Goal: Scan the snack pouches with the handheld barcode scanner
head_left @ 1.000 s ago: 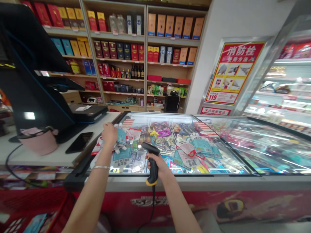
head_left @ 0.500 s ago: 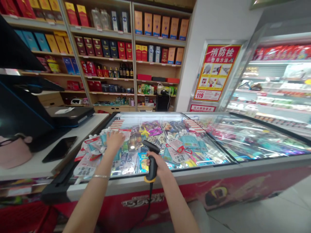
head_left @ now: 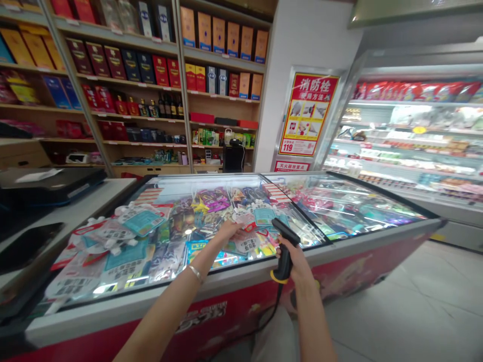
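My right hand (head_left: 296, 259) is wrapped around a black handheld barcode scanner (head_left: 286, 254) with a yellow ring at its base and a cable hanging down. The scanner is above the front edge of a glass-topped chest freezer (head_left: 249, 270). My left hand (head_left: 230, 231), fingers stretched out, is at the near left side of a pile of spouted pouches (head_left: 264, 216) on the glass. Its fingertips blur against the pouches, so contact is hard to judge. Another pile of white, red and teal spouted pouches (head_left: 109, 239) lies at the freezer's left end.
On the left, a counter (head_left: 113, 193) holds a dark phone (head_left: 32, 246) and a black device (head_left: 53, 183) with paper on top. Shelves of boxes (head_left: 132, 65) stand behind. A lit open refrigerator (head_left: 411, 136) is at the right. The scanner cable (head_left: 277, 306) hangs near my legs.
My left hand has moved from the left pouch pile to the right one. The scanner has shifted right in my right hand. The view has turned toward the right.
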Demonstrator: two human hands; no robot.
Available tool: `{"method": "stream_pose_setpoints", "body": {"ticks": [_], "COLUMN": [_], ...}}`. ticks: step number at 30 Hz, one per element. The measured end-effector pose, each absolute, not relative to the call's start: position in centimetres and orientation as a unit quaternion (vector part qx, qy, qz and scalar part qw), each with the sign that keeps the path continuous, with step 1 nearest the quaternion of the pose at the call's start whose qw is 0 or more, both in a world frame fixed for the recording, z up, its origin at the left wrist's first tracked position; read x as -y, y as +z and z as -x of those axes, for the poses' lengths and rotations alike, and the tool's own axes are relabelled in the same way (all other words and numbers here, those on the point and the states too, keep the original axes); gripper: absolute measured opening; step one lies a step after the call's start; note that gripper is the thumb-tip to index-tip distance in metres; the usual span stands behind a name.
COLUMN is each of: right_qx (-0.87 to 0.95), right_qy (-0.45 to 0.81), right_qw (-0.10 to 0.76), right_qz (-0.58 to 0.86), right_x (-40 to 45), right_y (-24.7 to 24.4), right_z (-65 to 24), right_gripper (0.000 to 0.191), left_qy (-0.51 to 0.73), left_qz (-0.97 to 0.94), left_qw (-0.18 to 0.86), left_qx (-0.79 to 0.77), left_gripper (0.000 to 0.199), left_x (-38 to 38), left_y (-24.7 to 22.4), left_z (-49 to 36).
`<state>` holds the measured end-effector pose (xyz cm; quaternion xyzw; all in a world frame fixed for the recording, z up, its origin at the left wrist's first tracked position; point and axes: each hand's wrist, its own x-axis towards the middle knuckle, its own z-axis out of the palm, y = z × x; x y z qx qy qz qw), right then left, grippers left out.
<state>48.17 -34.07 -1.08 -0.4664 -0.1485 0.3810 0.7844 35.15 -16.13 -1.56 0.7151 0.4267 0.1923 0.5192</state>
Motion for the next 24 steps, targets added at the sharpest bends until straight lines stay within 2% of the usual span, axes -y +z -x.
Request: {"method": "stream_pose_setpoints", "body": {"ticks": [3, 7, 12, 15, 24], "right_qx": [0.147, 0.156, 0.193, 0.21, 0.216], "right_qy": [0.38, 0.375, 0.35, 0.34, 0.33], "right_qw": [0.783, 0.784, 0.773, 0.765, 0.749], "right_qz": [0.471, 0.47, 0.493, 0.505, 0.532], "right_x": [34.3, 34.0, 33.7, 33.4, 33.0], "right_y": [-1.5, -2.0, -1.9, -1.5, -1.6], "right_z": [-48.5, -48.5, -47.7, -47.0, -45.6], "right_gripper": [0.032, 0.033, 0.033, 0.032, 0.031], "left_qy": [0.232, 0.33, 0.457, 0.514, 0.513], "left_qz": [-0.657, -0.641, -0.654, -0.646, -0.626], "left_qw": [0.548, 0.511, 0.455, 0.46, 0.533], "left_qx": [-0.462, -0.469, -0.396, -0.327, -0.245], "left_gripper": [0.031, 0.027, 0.022, 0.023, 0.035], "left_x": [14.9, 13.3, 11.3, 10.7, 11.3], "left_y": [-2.1, -2.5, -2.5, -1.6, -1.3], "left_z": [-36.8, -37.8, -35.3, -33.8, -34.5]}}
